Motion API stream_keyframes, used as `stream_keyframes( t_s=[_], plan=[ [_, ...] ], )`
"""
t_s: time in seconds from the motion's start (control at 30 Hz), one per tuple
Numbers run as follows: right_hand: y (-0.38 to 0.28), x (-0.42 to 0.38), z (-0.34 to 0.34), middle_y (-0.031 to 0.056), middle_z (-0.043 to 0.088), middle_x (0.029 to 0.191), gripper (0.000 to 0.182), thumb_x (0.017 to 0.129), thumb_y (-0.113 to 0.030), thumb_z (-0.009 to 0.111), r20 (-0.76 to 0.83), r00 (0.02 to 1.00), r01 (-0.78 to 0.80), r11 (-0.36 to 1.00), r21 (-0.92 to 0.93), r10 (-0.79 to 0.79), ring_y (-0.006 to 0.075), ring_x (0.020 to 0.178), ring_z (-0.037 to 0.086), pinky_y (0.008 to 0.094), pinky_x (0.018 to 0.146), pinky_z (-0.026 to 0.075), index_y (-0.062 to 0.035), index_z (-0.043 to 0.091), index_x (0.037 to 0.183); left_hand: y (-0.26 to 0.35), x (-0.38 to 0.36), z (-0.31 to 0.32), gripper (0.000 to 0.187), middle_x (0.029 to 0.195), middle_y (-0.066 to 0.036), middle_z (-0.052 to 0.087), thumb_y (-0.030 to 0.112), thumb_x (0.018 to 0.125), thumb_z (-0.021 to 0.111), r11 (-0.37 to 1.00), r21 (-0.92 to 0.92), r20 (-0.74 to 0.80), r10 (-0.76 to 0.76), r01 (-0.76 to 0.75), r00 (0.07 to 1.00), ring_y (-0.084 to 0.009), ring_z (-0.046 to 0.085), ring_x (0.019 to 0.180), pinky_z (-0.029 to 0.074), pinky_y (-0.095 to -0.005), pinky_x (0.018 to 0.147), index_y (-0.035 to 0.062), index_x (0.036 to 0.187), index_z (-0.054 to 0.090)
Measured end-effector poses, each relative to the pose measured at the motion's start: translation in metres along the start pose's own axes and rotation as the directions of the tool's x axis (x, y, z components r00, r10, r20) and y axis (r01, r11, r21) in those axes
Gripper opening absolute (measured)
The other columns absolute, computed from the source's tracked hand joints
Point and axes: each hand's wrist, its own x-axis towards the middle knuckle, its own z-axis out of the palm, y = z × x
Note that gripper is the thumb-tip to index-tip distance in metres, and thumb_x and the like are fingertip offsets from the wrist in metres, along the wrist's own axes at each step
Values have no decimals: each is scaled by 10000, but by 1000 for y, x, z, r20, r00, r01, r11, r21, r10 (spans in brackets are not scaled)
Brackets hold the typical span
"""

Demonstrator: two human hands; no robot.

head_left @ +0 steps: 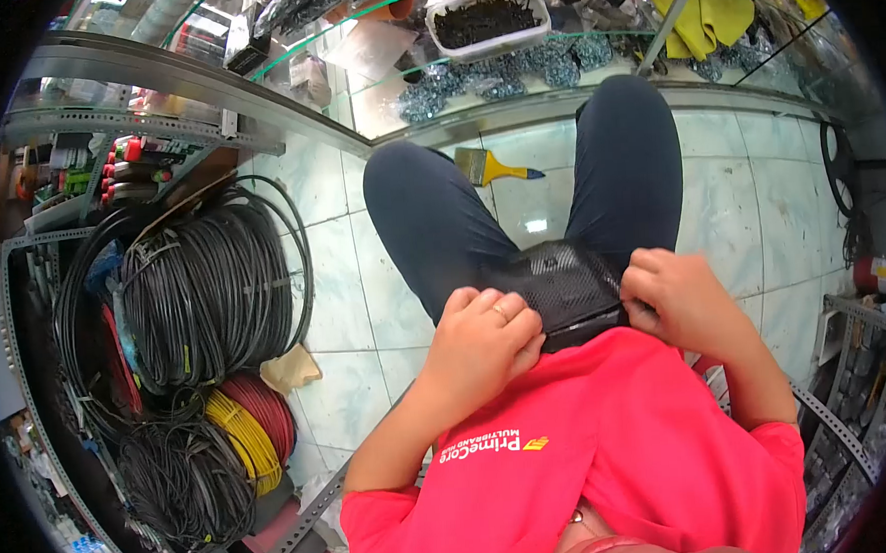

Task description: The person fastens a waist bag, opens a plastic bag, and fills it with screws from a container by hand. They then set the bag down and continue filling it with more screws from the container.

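Across my lap lies a black, shiny pouch-like item [561, 288] with a carbon-weave texture. I cannot make out its exact kind. My left hand [486, 336], with a ring on one finger, is closed on its near left edge, fingers curled. At its right side my right hand [668, 295] is also closed, thumb and fingers pinching the edge. Part of the item's near side is hidden by my hands and the red shirt [572, 440].
Coils of black cable [209, 299] stand on the left, with a yellow coil [243, 442] and a red coil [262, 411] below. A paint brush [497, 166] lies on the tiled floor beyond my knees. Ahead is a glass display case holding a plastic tub [541, 41].
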Motion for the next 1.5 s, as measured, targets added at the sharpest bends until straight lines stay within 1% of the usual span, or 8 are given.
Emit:
stream_keyframes(
  t_s=[0.2,0.5,0.67,0.93,1.03,1.27,1.43,1.5],
  plan=[
    [-3,1,15,71,476,709,95,681,-84,570,-129,992,22,993,115,-7,260,691,525,354,556,432,-60,492,731,2,-8,-7,141,711,-9,506,143,660,650,999,33,32,-36,35,999,-182,512,712,365,-314,693,108,716,526],
    [-11,-19,7,72,487,733,95,690,-72,566,4,1000,29,996,85,-30,259,711,531,353,577,441,-58,489,743,15,-20,-6,145,742,-23,519,127,670,649,998,-55,56,15,-12,998,-210,508,737,380,-311,691,91,747,532],
    [14,-3,35,83,497,719,121,653,6,585,-239,971,14,996,88,7,255,646,525,323,542,426,-35,509,738,-5,-20,-3,133,796,-48,537,109,689,653,983,-115,-53,-149,142,987,-235,520,788,391,-335,722,81,775,555],
    [10,-2,31,76,506,744,95,731,-30,568,-218,959,-115,949,293,184,245,670,531,322,571,429,-44,538,820,6,-50,-24,170,847,-58,554,149,706,670,932,-192,38,-307,308,951,-251,523,819,404,-345,745,76,840,595],
    [5,-9,22,82,504,742,77,763,-32,561,-200,936,-183,885,428,290,232,658,529,313,577,424,-38,545,838,-1,-66,-19,149,822,-60,558,162,721,657,926,-181,58,-327,332,943,-255,532,803,417,-343,718,72,822,594],
    [33,-42,19,118,559,745,127,726,-134,613,183,909,-393,915,85,374,283,672,545,351,600,429,-28,572,782,-21,-104,-16,122,784,-79,557,168,775,601,793,78,164,-608,604,777,-270,545,781,428,-356,699,59,828,583],
    [28,-44,26,142,574,782,139,720,-137,608,256,877,-454,877,159,408,304,719,557,368,645,441,-25,578,797,-30,-102,11,161,870,-112,576,129,825,526,869,-126,-33,-487,479,873,-263,556,811,436,-336,744,48,956,576],
    [26,-40,27,142,574,793,136,725,-131,601,235,884,-449,875,180,405,305,725,556,369,650,442,-27,577,809,-24,-100,7,161,877,-94,581,92,829,504,764,-309,110,-562,566,820,-225,560,806,441,-308,728,44,965,575]
  ],
)
